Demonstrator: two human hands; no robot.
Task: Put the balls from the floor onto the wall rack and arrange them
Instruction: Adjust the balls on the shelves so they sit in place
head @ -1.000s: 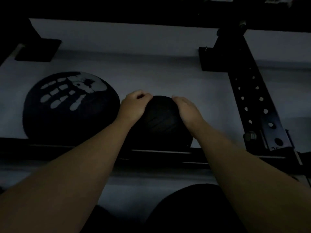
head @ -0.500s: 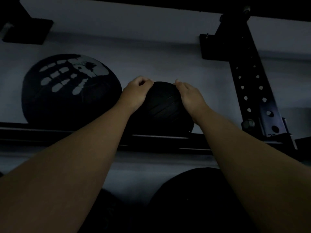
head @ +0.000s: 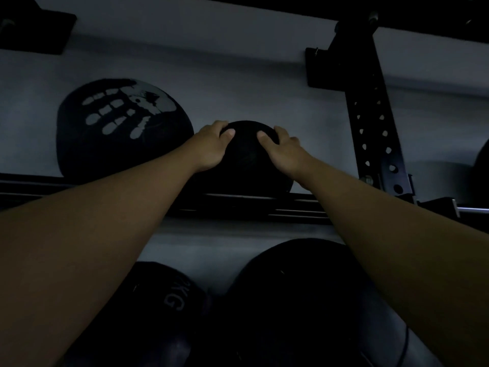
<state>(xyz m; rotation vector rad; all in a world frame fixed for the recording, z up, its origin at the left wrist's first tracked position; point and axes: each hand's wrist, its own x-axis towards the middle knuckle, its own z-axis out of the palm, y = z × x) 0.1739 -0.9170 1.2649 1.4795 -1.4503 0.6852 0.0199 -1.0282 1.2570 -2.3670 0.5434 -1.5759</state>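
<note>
A small black ball (head: 246,165) rests on the dark rails of the wall rack (head: 238,205). My left hand (head: 211,147) grips its upper left side and my right hand (head: 283,149) grips its upper right side, thumbs on the front. Beside it on the left, touching or nearly touching, sits a large black ball with a white handprint (head: 119,128) on the same rails. The scene is very dim.
A black perforated upright (head: 373,123) stands to the right, with a bracket on the wall. Another dark ball edge (head: 481,170) shows at far right. Below the rails sit a ball marked "KG" (head: 164,300) and a bigger black ball (head: 304,300).
The view has tilted down, showing the lower balls. My hands have shifted on the small ball, the thumbs now on its front. The ball stays on the rails.
</note>
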